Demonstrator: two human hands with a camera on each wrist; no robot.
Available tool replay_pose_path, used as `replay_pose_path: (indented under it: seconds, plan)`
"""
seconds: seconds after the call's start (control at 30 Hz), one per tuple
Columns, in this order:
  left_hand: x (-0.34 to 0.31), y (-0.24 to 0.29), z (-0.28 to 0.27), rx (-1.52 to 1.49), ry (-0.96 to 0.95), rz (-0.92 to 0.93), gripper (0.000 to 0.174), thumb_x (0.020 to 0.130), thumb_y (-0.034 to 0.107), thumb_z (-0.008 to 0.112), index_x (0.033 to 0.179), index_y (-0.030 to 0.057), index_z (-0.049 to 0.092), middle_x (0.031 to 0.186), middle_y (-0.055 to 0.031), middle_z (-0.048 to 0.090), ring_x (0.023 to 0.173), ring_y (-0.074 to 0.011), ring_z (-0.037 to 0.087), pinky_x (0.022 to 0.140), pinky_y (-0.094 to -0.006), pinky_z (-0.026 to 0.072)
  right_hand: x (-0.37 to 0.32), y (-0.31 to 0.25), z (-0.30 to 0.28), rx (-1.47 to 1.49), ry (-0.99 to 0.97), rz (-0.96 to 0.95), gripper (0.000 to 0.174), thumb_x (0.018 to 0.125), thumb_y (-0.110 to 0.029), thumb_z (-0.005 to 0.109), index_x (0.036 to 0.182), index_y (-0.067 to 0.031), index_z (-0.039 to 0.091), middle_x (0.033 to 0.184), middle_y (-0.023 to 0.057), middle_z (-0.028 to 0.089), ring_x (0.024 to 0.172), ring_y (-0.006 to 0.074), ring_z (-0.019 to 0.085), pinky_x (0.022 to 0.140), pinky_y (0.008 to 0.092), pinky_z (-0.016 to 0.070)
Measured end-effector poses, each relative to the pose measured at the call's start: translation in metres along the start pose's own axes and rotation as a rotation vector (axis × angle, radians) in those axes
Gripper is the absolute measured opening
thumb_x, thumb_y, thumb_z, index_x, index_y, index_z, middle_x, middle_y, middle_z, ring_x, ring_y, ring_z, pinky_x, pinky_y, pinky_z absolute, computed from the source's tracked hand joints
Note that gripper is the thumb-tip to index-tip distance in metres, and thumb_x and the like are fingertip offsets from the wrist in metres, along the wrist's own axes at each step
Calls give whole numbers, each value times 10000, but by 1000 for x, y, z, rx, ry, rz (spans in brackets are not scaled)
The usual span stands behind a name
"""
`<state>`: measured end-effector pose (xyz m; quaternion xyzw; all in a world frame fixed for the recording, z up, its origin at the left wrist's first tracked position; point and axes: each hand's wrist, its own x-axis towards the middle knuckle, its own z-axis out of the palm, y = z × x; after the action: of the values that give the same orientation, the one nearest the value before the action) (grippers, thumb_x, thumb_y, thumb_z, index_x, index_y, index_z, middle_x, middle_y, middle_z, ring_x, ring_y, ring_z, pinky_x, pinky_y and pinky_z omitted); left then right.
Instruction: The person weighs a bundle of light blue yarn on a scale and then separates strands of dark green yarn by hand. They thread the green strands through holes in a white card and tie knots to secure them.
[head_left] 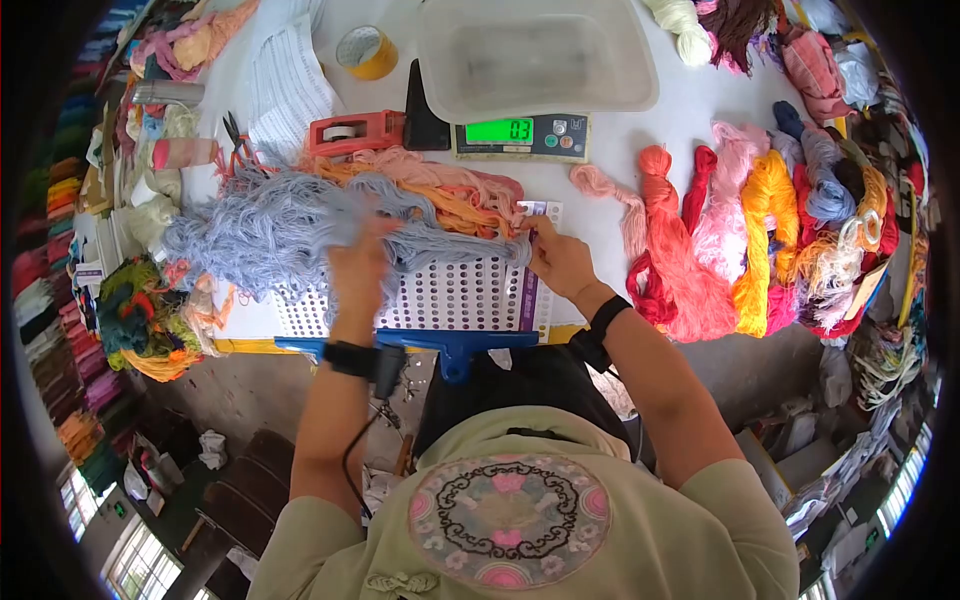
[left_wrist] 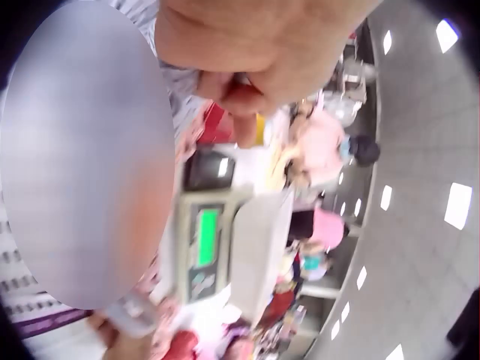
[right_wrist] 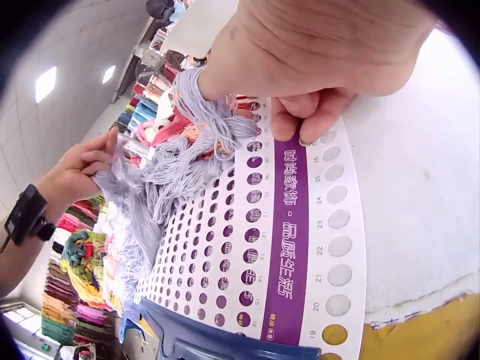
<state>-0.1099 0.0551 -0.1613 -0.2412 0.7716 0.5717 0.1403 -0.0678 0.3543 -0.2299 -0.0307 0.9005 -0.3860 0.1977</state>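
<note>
A large loose hank of grey-blue yarn (head_left: 270, 225) lies across a white card punched with rows of holes (head_left: 450, 290). My left hand (head_left: 360, 270), blurred in the head view, is over the middle of the hank. In the right wrist view that left hand (right_wrist: 82, 169) pinches strands of the yarn (right_wrist: 135, 217) and lifts them. My right hand (head_left: 563, 260) holds the hank's right end at the card's purple strip (right_wrist: 285, 217), strands looped over its thumb side. Its other fingers (right_wrist: 319, 116) are curled over the card.
A blue clamp (head_left: 450, 345) sits along the card's near edge. Behind are peach and orange yarn (head_left: 450, 195), a red tape dispenser (head_left: 355, 133) and a digital scale (head_left: 520, 138) bearing a clear plastic tub (head_left: 630, 90). Coloured hanks, including a coral one (head_left: 690, 270), lie right; scissors (head_left: 238, 140) lie left.
</note>
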Motion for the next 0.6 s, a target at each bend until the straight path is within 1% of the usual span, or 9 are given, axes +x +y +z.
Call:
replay_pose_path:
  seconds: [0.03, 0.07, 0.13, 0.17, 0.23, 0.27, 0.33, 0.47, 0.6]
  plan:
    - [-16, 8, 36, 29, -104, 18, 200, 886, 119, 596, 1063, 122, 688, 874, 46, 670, 495, -22, 392, 440, -195, 335, 0, 0, 0, 21, 7, -3, 430, 780, -205, 617, 1171, -204, 438, 678, 18, 629, 630, 289, 635, 565, 402, 482]
    - [-21, -4, 60, 25, -241, 141, 207, 850, 117, 628, 1047, 104, 690, 806, 21, 661, 512, -27, 441, 452, -208, 365, 0, 0, 0, 41, 15, -7, 435, 778, -204, 622, 1172, -200, 438, 677, 18, 624, 636, 289, 634, 570, 403, 481]
    - [-26, -12, 91, 237, -359, 316, 185, 809, 116, 646, 982, 55, 674, 778, -79, 666, 578, -160, 589, 518, -295, 452, -1, 0, 0, 76, 17, -13, 437, 776, -208, 629, 1169, -197, 438, 677, 22, 624, 639, 292, 634, 570, 403, 482]
    - [-25, -20, 102, 232, -359, 313, 185, 809, 116, 646, 982, 55, 674, 778, -79, 666, 578, -160, 589, 518, -295, 452, -1, 0, 0, 115, 22, -23, 440, 774, -213, 636, 1166, -193, 437, 677, 25, 623, 643, 294, 634, 570, 404, 483]
    - [-18, -33, 118, 481, -332, 556, 167, 780, 109, 636, 910, 5, 640, 800, -197, 641, 737, -361, 633, 650, -415, 494, -2, 1, -1, 118, 19, -23, 424, 785, -212, 631, 1161, -190, 436, 680, 32, 627, 643, 301, 634, 566, 409, 482]
    - [-15, -33, 119, 480, -334, 553, 167, 780, 109, 636, 910, 5, 640, 800, -197, 641, 737, -361, 633, 650, -415, 494, -3, 2, -1, 129, 22, -19, 409, 795, -212, 626, 1156, -188, 436, 684, 40, 630, 642, 308, 634, 562, 414, 482]
    - [-8, -32, 117, 786, -518, 461, 195, 768, 125, 630, 899, -18, 612, 856, -254, 620, 831, -450, 586, 747, -474, 475, -1, 4, 0, 109, 48, -44, 356, 818, -202, 609, 1133, -186, 443, 692, 53, 635, 640, 316, 635, 557, 424, 480]
    - [-3, -28, 102, 866, -526, 502, 232, 767, 153, 628, 913, -24, 596, 835, -248, 626, 824, -424, 605, 743, -494, 474, 5, 8, 8, 45, 188, -84, 194, 889, -203, 549, 1062, -182, 465, 691, 88, 643, 631, 338, 632, 552, 454, 476]
    - [2, -24, 65, 761, -445, 490, 241, 758, 136, 617, 937, -25, 605, 851, -254, 627, 830, -430, 601, 739, -488, 473, 5, 9, 11, 14, 168, 1, 129, 910, -238, 526, 1019, -184, 483, 676, 102, 641, 629, 342, 632, 553, 461, 476]
